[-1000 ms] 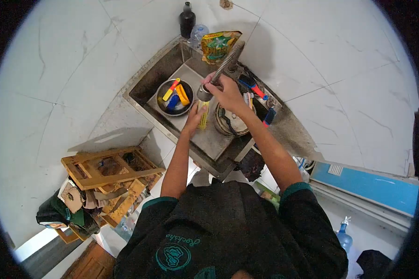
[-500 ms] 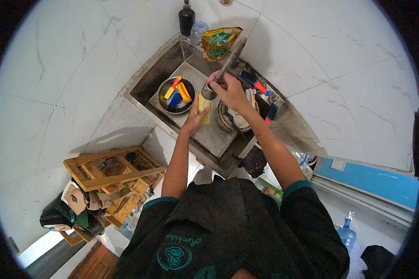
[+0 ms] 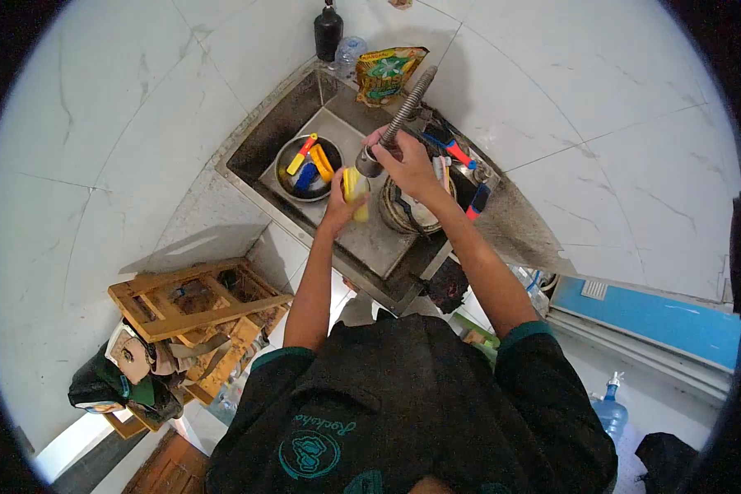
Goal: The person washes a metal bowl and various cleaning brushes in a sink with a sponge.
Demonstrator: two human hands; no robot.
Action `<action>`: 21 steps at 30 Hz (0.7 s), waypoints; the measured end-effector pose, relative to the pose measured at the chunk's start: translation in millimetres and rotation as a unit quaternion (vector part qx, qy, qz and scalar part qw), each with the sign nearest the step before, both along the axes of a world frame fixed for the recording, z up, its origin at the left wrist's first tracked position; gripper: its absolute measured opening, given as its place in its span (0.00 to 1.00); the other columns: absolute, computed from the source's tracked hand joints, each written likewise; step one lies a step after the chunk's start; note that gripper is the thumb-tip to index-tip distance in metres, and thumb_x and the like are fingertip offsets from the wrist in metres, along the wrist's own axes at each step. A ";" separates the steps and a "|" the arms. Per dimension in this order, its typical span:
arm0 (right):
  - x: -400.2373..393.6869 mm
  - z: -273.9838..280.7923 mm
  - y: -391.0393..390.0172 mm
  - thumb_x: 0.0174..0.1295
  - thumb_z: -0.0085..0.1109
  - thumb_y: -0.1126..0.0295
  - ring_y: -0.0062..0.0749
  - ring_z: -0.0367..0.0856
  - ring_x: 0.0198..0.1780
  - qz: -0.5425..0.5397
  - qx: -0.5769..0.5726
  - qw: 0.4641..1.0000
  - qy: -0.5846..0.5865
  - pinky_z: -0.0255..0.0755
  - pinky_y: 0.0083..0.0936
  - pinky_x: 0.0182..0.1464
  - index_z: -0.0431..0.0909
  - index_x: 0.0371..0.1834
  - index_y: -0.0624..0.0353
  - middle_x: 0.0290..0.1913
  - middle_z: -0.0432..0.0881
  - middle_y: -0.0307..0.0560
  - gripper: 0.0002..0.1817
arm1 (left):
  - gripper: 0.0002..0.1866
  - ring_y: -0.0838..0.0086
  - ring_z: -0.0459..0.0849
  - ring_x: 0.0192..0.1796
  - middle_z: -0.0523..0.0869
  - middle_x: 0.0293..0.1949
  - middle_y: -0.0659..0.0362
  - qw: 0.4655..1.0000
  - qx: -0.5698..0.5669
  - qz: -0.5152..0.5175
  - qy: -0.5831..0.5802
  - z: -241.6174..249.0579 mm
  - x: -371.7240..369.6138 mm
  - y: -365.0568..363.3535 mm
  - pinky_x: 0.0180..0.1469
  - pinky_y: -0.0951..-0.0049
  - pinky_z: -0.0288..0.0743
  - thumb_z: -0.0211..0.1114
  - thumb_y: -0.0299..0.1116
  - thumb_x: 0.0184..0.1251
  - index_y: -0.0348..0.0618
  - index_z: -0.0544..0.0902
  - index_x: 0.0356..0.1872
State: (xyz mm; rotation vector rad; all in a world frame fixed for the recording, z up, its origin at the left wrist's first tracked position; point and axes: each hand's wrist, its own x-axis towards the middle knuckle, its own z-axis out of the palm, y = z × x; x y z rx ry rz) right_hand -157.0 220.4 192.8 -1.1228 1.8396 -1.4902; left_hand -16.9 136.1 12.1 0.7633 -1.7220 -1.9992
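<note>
My right hand [image 3: 410, 167] is closed around the end of a flexible metal faucet hose [image 3: 409, 105], with its spout [image 3: 368, 163] pointing down over the sink. Just below the spout, my left hand [image 3: 338, 209] grips a yellow object [image 3: 355, 186] whose exact kind I cannot make out; fingers cover part of it. To the left, a round metal pan [image 3: 286, 183] holds a red-and-yellow handled item [image 3: 301, 155], an orange-yellow piece [image 3: 322, 164] and a blue piece [image 3: 306, 175]. Beneath my right wrist sits a round pot [image 3: 396, 211], partly hidden, with a dark utensil on it.
The metal sink [image 3: 281, 210] fills the corner. Along its back stand a dark bottle [image 3: 328, 34], a clear plastic bottle [image 3: 350, 54] and a detergent pouch [image 3: 387, 76]. Red-and-blue handled tools [image 3: 460, 155] lie on the right ledge. A wooden rack [image 3: 198, 300] stands lower left.
My left hand has turned the yellow object slightly under the spout, so a different face shows. My right hand keeps its hold on the hose.
</note>
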 end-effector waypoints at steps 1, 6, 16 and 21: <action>-0.8 -0.3 0.1 0.65 0.55 0.72 0.23 0.80 0.47 0.002 0.001 1.000 0.006 0.74 0.23 0.50 0.74 0.45 0.62 0.46 0.83 0.45 0.08 | 0.45 0.70 0.73 0.59 0.74 0.57 0.57 1.000 0.015 -0.014 0.013 2.3 5.1 2.9 0.61 0.70 0.68 0.73 0.29 0.56 0.48 0.54 0.72; -1.7 -4.7 1.0 0.66 0.55 0.71 0.22 0.79 0.47 0.005 -0.008 1.000 -0.001 0.74 0.22 0.49 0.74 0.44 0.62 0.46 0.82 0.44 0.08 | 0.47 0.68 0.75 0.57 0.75 0.56 0.55 0.992 0.090 -0.073 0.049 18.8 16.1 1.9 0.59 0.68 0.70 0.74 0.24 0.51 0.48 0.55 0.71; 2.9 -1.9 2.9 0.66 0.55 0.70 0.19 0.78 0.44 -0.015 -0.003 1.000 0.019 0.73 0.20 0.44 0.74 0.43 0.60 0.43 0.83 0.41 0.07 | 0.46 0.60 0.80 0.53 0.79 0.53 0.50 0.957 -0.154 -0.018 -0.244 -42.0 -7.3 -56.3 0.57 0.66 0.73 0.77 0.45 0.44 0.42 0.63 0.65; -0.6 1.6 15.4 0.64 0.55 0.71 0.21 0.79 0.42 -0.029 0.046 0.995 0.084 0.73 0.21 0.43 0.74 0.40 0.61 0.42 0.84 0.42 0.06 | 0.48 0.51 0.78 0.56 0.79 0.52 0.45 0.883 -0.289 -0.064 -0.363 -59.4 -13.7 -121.7 0.55 0.57 0.75 0.80 0.43 0.38 0.48 0.63 0.65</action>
